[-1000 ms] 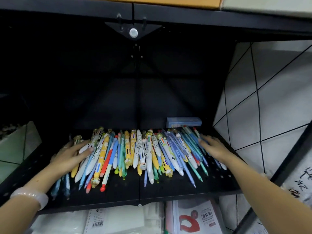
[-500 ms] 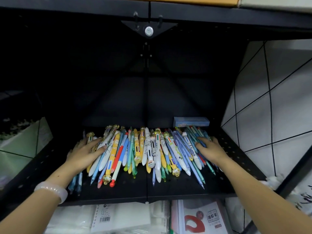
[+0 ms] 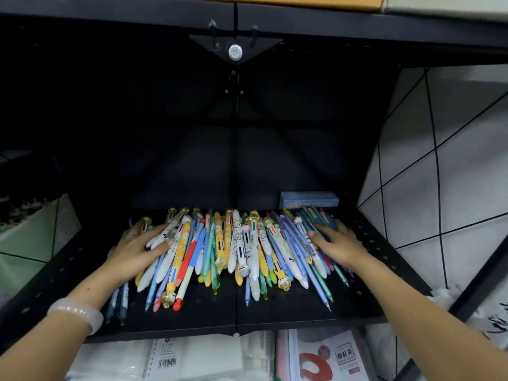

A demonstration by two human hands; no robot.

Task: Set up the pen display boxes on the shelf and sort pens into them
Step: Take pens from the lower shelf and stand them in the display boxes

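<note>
Black perforated metal forms the shelf [image 3: 288, 312] where a loose heap of colourful plastic pens [image 3: 233, 248] lies fanned out, tips toward me, spread across the middle of the board from one hand to the other.

At the far left, pale green and white boxes [image 3: 35, 232] stand beside the shelf unit. My left wrist carries a pale, milky stone bangle [image 3: 75, 312]. My left hand [image 3: 137, 248] lies flat on the left edge of the heap, fingers straight and pressed on the white and yellow barrels, holding nothing; a thin ring shows on one finger. A few dark blue pens [image 3: 118, 303] lie partly hidden under that forearm, near the front edge.

In the centre, thick white multi-colour pens with cartoon figures lie among yellow, green and blue ones. A red-and-cream pen [image 3: 187, 268] reaches close to the front edge.

My right hand [image 3: 341, 243] rests flat on the right edge of the heap, fingers extended over thin blue and teal pens, gripping none. Behind it, at the back of the shelf, a flat light-blue cardboard box [image 3: 309, 199] lies on its side, touching the farthest pens.

Below the shelf, plastic-wrapped notebooks [image 3: 192, 358] and a white pack with a red mark [image 3: 324, 358] are stacked. White tiles with dark lines [image 3: 453, 160] cover the wall at right.
</note>
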